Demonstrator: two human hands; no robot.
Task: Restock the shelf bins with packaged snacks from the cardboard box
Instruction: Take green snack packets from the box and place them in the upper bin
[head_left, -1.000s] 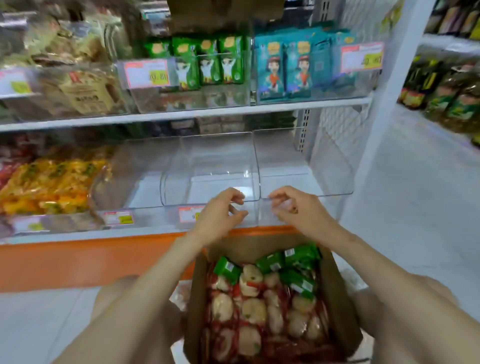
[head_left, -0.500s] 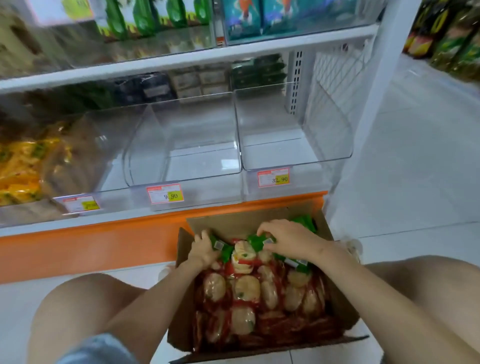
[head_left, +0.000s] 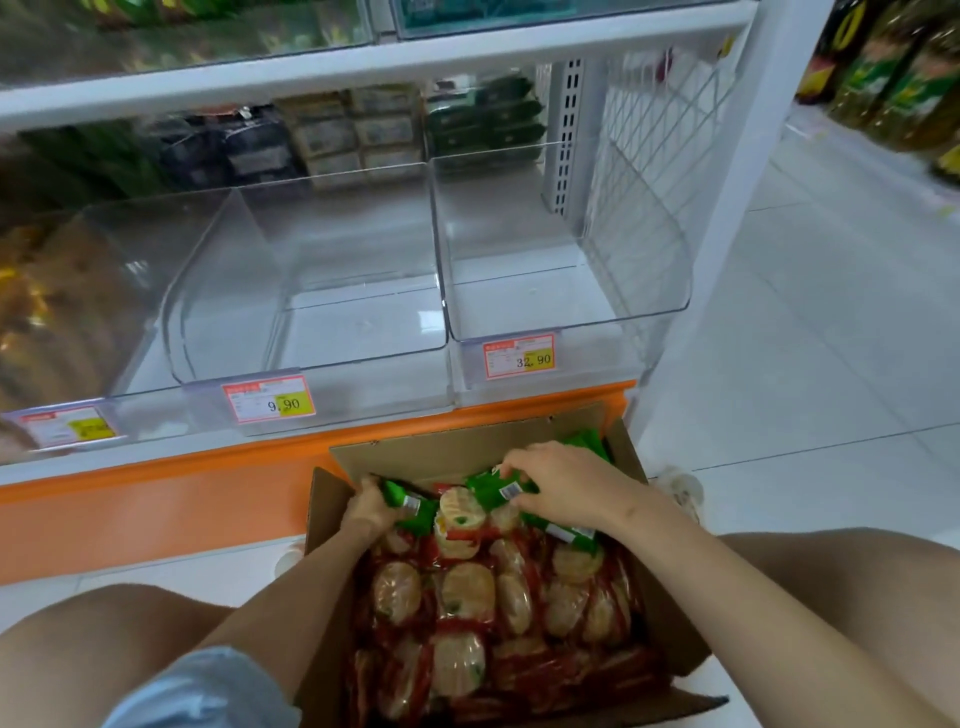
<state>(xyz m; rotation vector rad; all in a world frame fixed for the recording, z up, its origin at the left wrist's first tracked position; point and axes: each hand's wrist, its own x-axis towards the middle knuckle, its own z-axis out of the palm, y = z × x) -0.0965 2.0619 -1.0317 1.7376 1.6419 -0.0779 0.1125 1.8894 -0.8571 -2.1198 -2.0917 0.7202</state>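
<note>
Brown cardboard box (head_left: 467, 447) at 6 o'clock: red-trimmed clear snack packs (head_left: 467, 597) of beige discs, green packets (head_left: 493, 491) at its 12 o'clock end; orange shelf base (head_left: 156, 499) and red-yellow price tags (head_left: 268, 397).

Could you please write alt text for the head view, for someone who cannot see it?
Both hands reach into an open cardboard box of red snack packs: the left hand and right hand grip green packets. Above, two clear shelf bins stand empty.

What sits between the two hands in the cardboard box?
Head view: a red-trimmed clear pack of round crackers, flanked by green snack packets gripped by left hand and right hand.
</note>
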